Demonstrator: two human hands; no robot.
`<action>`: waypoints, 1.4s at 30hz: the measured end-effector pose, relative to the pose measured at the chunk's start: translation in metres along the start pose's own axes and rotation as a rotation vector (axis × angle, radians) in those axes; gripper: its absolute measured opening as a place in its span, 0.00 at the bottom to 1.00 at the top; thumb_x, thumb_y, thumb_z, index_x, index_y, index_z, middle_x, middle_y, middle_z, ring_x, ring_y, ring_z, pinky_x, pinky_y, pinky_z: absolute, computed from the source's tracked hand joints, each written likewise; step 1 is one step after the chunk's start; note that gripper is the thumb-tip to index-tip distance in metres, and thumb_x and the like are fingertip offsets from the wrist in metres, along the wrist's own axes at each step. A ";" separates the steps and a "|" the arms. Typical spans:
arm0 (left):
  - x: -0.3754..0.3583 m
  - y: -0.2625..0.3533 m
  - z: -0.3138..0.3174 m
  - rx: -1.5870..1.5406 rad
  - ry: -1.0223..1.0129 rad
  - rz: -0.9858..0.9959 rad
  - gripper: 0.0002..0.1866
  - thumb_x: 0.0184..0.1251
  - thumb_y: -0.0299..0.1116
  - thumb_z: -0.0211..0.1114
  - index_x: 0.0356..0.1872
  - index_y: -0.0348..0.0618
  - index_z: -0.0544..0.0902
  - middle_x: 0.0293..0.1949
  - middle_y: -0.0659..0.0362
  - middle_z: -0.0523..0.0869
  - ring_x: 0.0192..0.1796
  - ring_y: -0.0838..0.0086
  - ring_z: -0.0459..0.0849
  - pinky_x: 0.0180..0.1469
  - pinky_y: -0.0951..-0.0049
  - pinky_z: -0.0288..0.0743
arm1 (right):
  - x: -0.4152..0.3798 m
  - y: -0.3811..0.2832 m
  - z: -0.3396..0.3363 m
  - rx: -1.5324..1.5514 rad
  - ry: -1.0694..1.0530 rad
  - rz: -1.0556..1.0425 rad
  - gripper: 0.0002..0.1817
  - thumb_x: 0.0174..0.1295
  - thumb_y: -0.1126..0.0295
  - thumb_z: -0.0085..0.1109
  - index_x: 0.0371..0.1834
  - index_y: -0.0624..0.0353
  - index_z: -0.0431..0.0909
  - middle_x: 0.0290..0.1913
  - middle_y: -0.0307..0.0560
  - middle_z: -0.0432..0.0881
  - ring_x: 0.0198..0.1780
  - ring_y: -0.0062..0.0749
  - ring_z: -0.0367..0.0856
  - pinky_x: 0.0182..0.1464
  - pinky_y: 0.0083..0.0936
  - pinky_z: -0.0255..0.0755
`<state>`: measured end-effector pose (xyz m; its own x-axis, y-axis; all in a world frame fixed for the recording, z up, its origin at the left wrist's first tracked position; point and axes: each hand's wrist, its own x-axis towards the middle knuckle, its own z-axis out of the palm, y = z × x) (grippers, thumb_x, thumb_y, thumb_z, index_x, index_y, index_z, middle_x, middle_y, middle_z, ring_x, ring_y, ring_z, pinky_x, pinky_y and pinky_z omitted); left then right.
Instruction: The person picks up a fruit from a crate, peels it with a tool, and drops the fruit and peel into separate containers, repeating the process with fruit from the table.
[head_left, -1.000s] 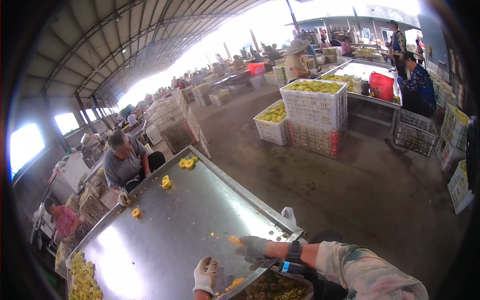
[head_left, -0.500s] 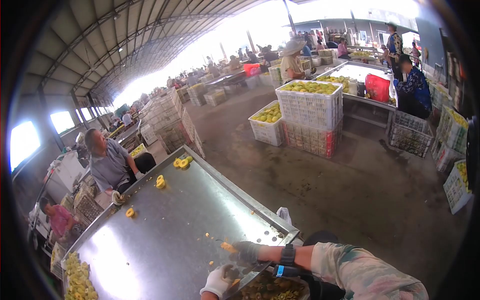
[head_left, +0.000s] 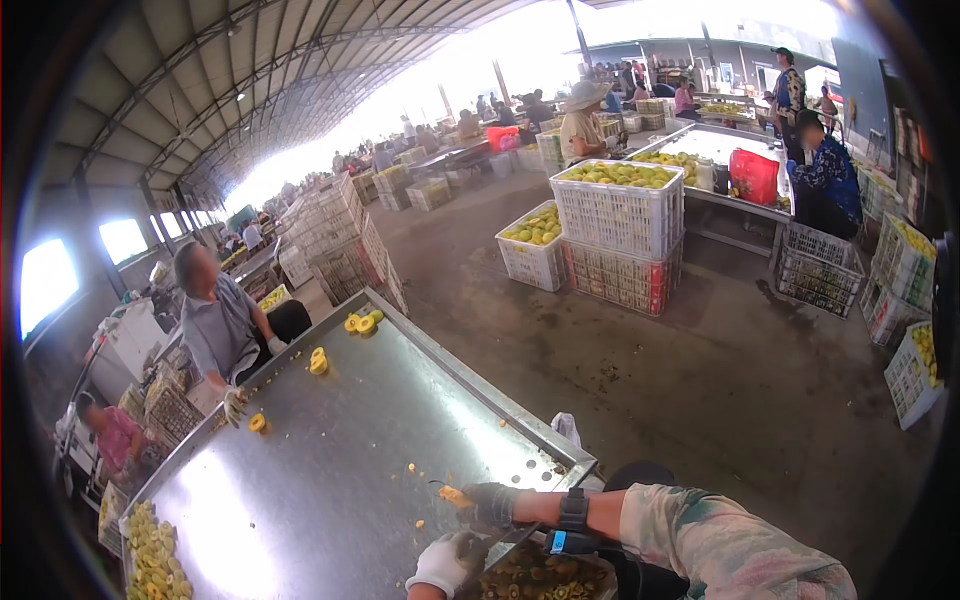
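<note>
My right hand [head_left: 490, 504], in a dark grey glove, is closed around a small orange-yellow tool [head_left: 456, 496] with a thin, curved dark tip. It is over the near right corner of the metal table [head_left: 350, 450]. Just below it, my left hand [head_left: 447, 563] in a white glove is at the table's edge with its fingers bent inward. Whatever those fingers hold is hidden from me. Small orange scraps [head_left: 420, 524] lie on the metal close by. Beneath the edge, a container holds dark and yellowish fruit pieces [head_left: 545, 578].
Cut yellow fruit halves [head_left: 318, 361] lie along the table's far side, and a pile of fruit pieces [head_left: 157, 560] fills its left corner. A co-worker in grey [head_left: 215, 320] sits across. Crates of yellow fruit [head_left: 618, 210] stand on the floor beyond.
My left hand has shifted slightly right and up, while my right hand stays nearly in place. The co-worker's gloved hand now reaches toward a fruit half with fingers extended.
</note>
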<state>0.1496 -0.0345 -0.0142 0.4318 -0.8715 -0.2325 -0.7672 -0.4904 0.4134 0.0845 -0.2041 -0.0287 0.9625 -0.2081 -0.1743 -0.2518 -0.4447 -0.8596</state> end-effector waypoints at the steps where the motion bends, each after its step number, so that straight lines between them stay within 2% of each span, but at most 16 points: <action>1: -0.001 0.000 -0.001 -0.006 0.009 0.018 0.24 0.56 0.55 0.54 0.47 0.52 0.77 0.44 0.50 0.80 0.47 0.55 0.78 0.50 0.61 0.71 | 0.000 0.001 0.001 0.000 0.000 0.001 0.14 0.57 0.58 0.57 0.37 0.58 0.74 0.30 0.45 0.78 0.32 0.31 0.77 0.36 0.29 0.68; 4: -0.002 -0.010 0.010 -0.059 0.122 0.110 0.20 0.57 0.50 0.56 0.43 0.48 0.78 0.42 0.49 0.81 0.45 0.53 0.78 0.47 0.60 0.71 | 0.000 0.003 0.006 -0.063 0.080 -0.039 0.14 0.57 0.59 0.56 0.36 0.58 0.75 0.30 0.46 0.78 0.32 0.33 0.77 0.36 0.30 0.68; 6: 0.004 -0.014 0.017 -0.107 0.219 0.219 0.17 0.57 0.45 0.58 0.39 0.44 0.79 0.40 0.46 0.81 0.44 0.51 0.78 0.45 0.58 0.70 | -0.001 0.005 0.004 -0.228 0.043 -0.295 0.14 0.57 0.59 0.56 0.37 0.59 0.75 0.30 0.47 0.79 0.32 0.34 0.77 0.36 0.31 0.68; 7: 0.004 -0.016 0.016 -0.105 0.185 0.196 0.17 0.57 0.45 0.57 0.39 0.44 0.79 0.40 0.46 0.81 0.44 0.50 0.77 0.45 0.58 0.70 | 0.002 0.000 0.005 -0.119 0.015 -0.092 0.13 0.57 0.61 0.56 0.37 0.59 0.75 0.30 0.48 0.79 0.32 0.35 0.78 0.36 0.31 0.68; 10: 0.001 -0.006 0.008 -0.089 0.133 0.172 0.16 0.58 0.45 0.55 0.39 0.45 0.79 0.40 0.46 0.80 0.45 0.49 0.76 0.45 0.57 0.70 | -0.014 -0.019 -0.006 0.056 0.009 -0.001 0.12 0.57 0.62 0.55 0.37 0.59 0.75 0.30 0.49 0.79 0.32 0.36 0.78 0.36 0.32 0.67; 15: 0.000 -0.003 0.006 -0.077 0.119 0.173 0.15 0.60 0.45 0.53 0.39 0.46 0.79 0.40 0.47 0.80 0.45 0.50 0.76 0.45 0.58 0.69 | -0.009 -0.015 -0.005 -0.004 -0.021 -0.068 0.13 0.56 0.63 0.55 0.37 0.61 0.74 0.31 0.51 0.79 0.33 0.37 0.78 0.36 0.32 0.67; 17: -0.002 0.004 -0.001 -0.048 0.109 0.170 0.15 0.60 0.44 0.53 0.39 0.46 0.79 0.40 0.47 0.80 0.45 0.50 0.76 0.46 0.58 0.69 | -0.014 -0.018 -0.006 0.043 0.038 -0.031 0.17 0.51 0.60 0.60 0.38 0.62 0.75 0.33 0.55 0.80 0.37 0.45 0.79 0.39 0.34 0.69; 21: 0.001 -0.002 0.005 -0.006 0.144 0.187 0.15 0.61 0.44 0.52 0.39 0.47 0.79 0.39 0.47 0.80 0.45 0.50 0.76 0.45 0.58 0.69 | -0.010 -0.007 0.001 0.086 0.052 -0.062 0.17 0.51 0.60 0.60 0.37 0.62 0.75 0.32 0.55 0.79 0.36 0.46 0.79 0.38 0.34 0.69; 23: 0.001 -0.004 0.008 0.005 0.149 0.191 0.15 0.61 0.44 0.52 0.39 0.46 0.79 0.39 0.47 0.81 0.44 0.50 0.76 0.45 0.57 0.70 | -0.003 0.002 0.002 -0.098 0.100 -0.373 0.16 0.51 0.60 0.59 0.37 0.61 0.76 0.32 0.55 0.80 0.36 0.45 0.79 0.38 0.34 0.69; 27: 0.001 -0.002 0.007 0.017 0.178 0.197 0.15 0.61 0.45 0.52 0.38 0.46 0.79 0.38 0.47 0.81 0.43 0.50 0.77 0.44 0.57 0.70 | -0.011 -0.010 -0.001 0.026 0.075 -0.134 0.16 0.51 0.59 0.59 0.36 0.61 0.76 0.34 0.56 0.80 0.37 0.45 0.79 0.39 0.34 0.69; 36: 0.001 -0.001 0.010 0.070 0.216 0.193 0.12 0.61 0.41 0.54 0.36 0.47 0.79 0.36 0.48 0.81 0.41 0.50 0.77 0.43 0.57 0.70 | 0.002 0.007 0.010 -0.031 0.112 -0.253 0.19 0.52 0.57 0.56 0.41 0.59 0.76 0.38 0.56 0.80 0.41 0.44 0.79 0.44 0.34 0.70; 38: 0.009 0.000 0.006 0.012 0.124 0.203 0.19 0.57 0.51 0.55 0.44 0.52 0.78 0.41 0.52 0.81 0.45 0.55 0.78 0.48 0.59 0.71 | 0.014 0.025 0.018 -0.129 0.162 -0.389 0.19 0.53 0.57 0.56 0.42 0.59 0.76 0.40 0.56 0.80 0.42 0.44 0.78 0.46 0.34 0.70; 39: 0.003 0.010 0.004 0.093 0.116 0.161 0.16 0.60 0.44 0.55 0.44 0.47 0.78 0.43 0.50 0.80 0.45 0.53 0.77 0.47 0.60 0.71 | 0.019 0.039 0.019 -0.343 0.091 -0.597 0.29 0.56 0.61 0.49 0.62 0.59 0.60 0.57 0.59 0.68 0.54 0.47 0.72 0.57 0.30 0.66; 40: -0.001 0.019 0.000 0.034 0.164 0.169 0.15 0.59 0.43 0.55 0.43 0.47 0.78 0.42 0.50 0.80 0.44 0.53 0.77 0.46 0.60 0.71 | 0.027 0.046 0.020 -0.704 -0.014 -0.553 0.27 0.56 0.61 0.49 0.60 0.60 0.62 0.57 0.58 0.67 0.54 0.46 0.71 0.58 0.31 0.65; 41: 0.000 0.020 0.000 0.079 0.114 0.115 0.15 0.57 0.41 0.57 0.43 0.47 0.78 0.42 0.51 0.80 0.45 0.54 0.77 0.46 0.60 0.72 | 0.023 0.045 0.018 -0.493 -0.007 -0.493 0.23 0.54 0.61 0.52 0.53 0.61 0.69 0.52 0.57 0.72 0.51 0.45 0.73 0.54 0.31 0.68; 42: -0.003 0.022 0.000 0.062 0.147 0.121 0.15 0.56 0.40 0.58 0.44 0.48 0.77 0.41 0.51 0.80 0.45 0.54 0.77 0.45 0.60 0.72 | 0.018 0.034 0.016 -0.177 0.035 -0.264 0.18 0.53 0.60 0.56 0.43 0.60 0.74 0.41 0.54 0.77 0.41 0.42 0.77 0.45 0.32 0.70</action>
<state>0.1318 -0.0429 -0.0041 0.3958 -0.9169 -0.0514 -0.8436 -0.3851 0.3743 0.0949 -0.2093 -0.0691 0.9936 -0.0941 0.0627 -0.0108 -0.6316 -0.7752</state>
